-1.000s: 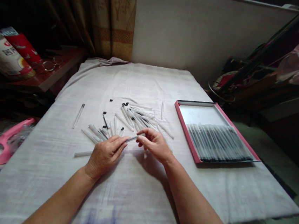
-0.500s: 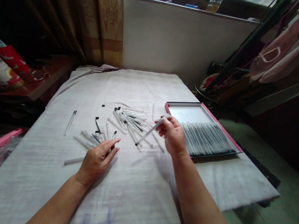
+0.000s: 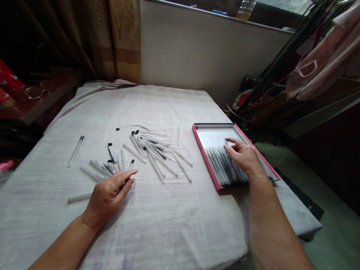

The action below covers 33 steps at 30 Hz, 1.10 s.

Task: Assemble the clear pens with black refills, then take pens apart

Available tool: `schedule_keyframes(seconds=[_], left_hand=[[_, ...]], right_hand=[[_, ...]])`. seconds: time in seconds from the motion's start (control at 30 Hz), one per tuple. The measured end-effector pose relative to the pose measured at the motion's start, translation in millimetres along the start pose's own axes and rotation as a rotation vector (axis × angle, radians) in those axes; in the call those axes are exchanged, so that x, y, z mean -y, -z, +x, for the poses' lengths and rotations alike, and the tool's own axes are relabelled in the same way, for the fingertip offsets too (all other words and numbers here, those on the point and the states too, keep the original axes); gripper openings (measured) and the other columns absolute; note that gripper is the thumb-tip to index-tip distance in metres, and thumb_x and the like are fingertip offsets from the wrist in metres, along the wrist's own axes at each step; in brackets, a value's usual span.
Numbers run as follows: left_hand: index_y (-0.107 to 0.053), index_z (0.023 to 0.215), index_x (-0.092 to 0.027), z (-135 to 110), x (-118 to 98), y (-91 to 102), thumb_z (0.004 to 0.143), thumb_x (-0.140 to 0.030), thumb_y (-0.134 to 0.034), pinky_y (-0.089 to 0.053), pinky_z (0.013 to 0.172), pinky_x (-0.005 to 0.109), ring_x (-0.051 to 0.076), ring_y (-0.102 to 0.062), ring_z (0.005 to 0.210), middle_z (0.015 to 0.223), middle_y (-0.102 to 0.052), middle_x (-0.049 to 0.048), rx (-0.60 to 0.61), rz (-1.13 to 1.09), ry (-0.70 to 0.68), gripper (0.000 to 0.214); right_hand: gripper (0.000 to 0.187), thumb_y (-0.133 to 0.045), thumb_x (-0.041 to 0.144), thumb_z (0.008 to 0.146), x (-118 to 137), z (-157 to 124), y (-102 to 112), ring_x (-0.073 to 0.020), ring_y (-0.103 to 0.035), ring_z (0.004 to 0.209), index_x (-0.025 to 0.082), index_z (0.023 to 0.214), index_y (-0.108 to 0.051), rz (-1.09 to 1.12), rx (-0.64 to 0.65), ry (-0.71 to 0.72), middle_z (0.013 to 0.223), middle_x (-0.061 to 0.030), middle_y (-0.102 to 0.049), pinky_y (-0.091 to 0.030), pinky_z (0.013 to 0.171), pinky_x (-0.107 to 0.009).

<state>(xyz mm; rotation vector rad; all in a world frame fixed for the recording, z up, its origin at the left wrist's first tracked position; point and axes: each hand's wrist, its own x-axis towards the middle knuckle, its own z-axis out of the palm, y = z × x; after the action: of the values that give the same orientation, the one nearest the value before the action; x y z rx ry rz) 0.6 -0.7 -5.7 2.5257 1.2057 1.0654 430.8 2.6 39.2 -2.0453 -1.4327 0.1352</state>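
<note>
Right hand (image 3: 241,156) over box (image 3: 212,134), grip unclear, hiding some packed pens (image 3: 220,166). Left hand (image 3: 107,194) spread beside loose pens (image 3: 91,174). Curtain (image 3: 122,23) beyond.

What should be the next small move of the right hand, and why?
Perhaps the right hand should gently open, keeping whatever it may hold in line with the row of pens: the hand is over the pink-edged box, where those pens lie side by side. Its grip is hard to see.
</note>
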Motion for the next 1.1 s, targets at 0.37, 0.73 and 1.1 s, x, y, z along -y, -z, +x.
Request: schedule_keyframes(seconds=[0.37, 0.73, 1.1], left_hand=[[-0.068, 0.115, -0.020, 0.7, -1.9, 2.2, 0.095, -0.033, -0.049, -0.056, 0.077, 0.023, 0.016, -0.071, 0.086, 0.099, -0.075, 0.0054, 0.018, -0.010, 0.017, 0.030], [-0.068, 0.113, -0.021, -0.3, 1.6, 3.6, 0.094, -0.035, -0.049, -0.057, 0.084, 0.028, 0.018, -0.072, 0.091, 0.101, -0.075, 0.0063, -0.005, -0.042, 0.044, 0.031], [-0.070, 0.105, -0.021, 0.6, 10.4, 7.5, 0.094, -0.034, -0.049, -0.056, 0.073, 0.025, 0.018, -0.072, 0.081, 0.093, -0.076, 0.0052, -0.099, 0.012, 0.091, 0.028]], right_hand=[[0.040, -0.057, 0.040, 0.082, 13.5, -8.0, -6.8, -0.0193, -0.065, 0.068, 0.024, 0.116, -0.071, -0.214, 0.080, -0.053, 0.082, -0.0048, -0.074, -0.045, 0.065, -0.028], [0.030, -0.052, 0.036, 0.087, 50.1, 7.1, -10.8, -0.0214, -0.069, 0.082, 0.021, 0.099, -0.075, -0.225, 0.061, 0.031, 0.088, -0.0068, -0.076, -0.045, 0.069, -0.028], [0.040, -0.058, 0.040, 0.088, 137.1, 14.1, -91.7, -0.0289, -0.065, 0.105, 0.017, 0.121, -0.061, -0.372, 0.370, 0.094, 0.112, -0.0162, -0.071, -0.047, 0.085, -0.035]])
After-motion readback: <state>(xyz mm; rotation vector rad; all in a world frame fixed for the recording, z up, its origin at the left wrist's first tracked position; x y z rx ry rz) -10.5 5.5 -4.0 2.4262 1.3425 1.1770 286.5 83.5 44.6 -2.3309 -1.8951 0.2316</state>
